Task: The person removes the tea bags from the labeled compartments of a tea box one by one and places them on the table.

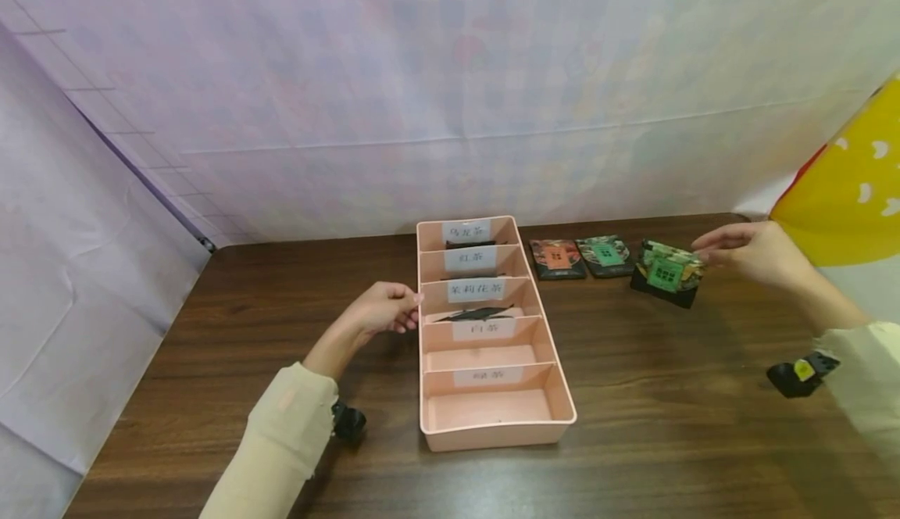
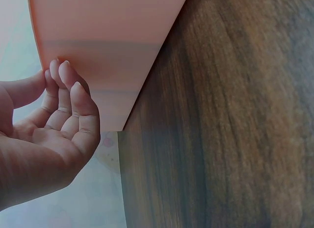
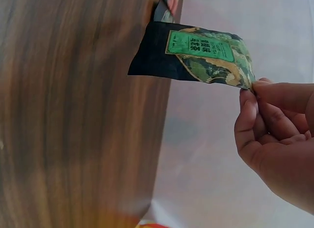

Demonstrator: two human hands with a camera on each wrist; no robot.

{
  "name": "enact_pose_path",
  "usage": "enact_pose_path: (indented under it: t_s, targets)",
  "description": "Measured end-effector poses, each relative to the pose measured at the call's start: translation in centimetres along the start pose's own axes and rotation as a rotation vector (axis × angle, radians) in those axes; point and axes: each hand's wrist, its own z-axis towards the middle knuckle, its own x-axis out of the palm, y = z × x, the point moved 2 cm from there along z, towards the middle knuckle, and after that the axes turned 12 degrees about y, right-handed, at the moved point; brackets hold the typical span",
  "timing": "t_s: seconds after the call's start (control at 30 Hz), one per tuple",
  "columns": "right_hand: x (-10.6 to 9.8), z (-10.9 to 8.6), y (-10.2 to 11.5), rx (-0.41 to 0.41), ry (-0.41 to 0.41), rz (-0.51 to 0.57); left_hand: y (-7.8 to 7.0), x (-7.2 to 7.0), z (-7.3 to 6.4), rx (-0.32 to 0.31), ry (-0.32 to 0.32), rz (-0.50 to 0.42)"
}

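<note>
My right hand pinches a black and green tea sachet by its upper corner, above the table's right half. In the right wrist view the sachet hangs from thumb and fingertips, its green label showing. My left hand pinches the left rim of a pink divided box about midway along it. The left wrist view shows the fingers curled against the box's outer wall. Dark sachets stand in the far compartments, mostly hidden by the dividers. White paper labels with writing mark the compartments.
Right of the box lie an orange-labelled sachet and a green-labelled sachet, side by side on the brown wooden table. A pale curtain hangs behind the table. A yellow patterned thing is at the far right.
</note>
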Motion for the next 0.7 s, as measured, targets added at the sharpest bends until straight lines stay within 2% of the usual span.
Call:
enact_pose_path:
  t_s: [0.23,0.57,0.7]
  targets:
    - [-0.3,-0.1,-2.4,0.037,0.021,0.015,0.1,-0.1,0.0,0.0,-0.001,0.004]
    - [-0.5,0.0,-4.5,0.085,0.001,0.069,0.1,0.0,0.0,0.004,0.003,0.001]
    - [-0.5,0.0,-5.5,0.089,-0.013,0.13,0.0,0.0,-0.1,0.009,0.003,0.003]
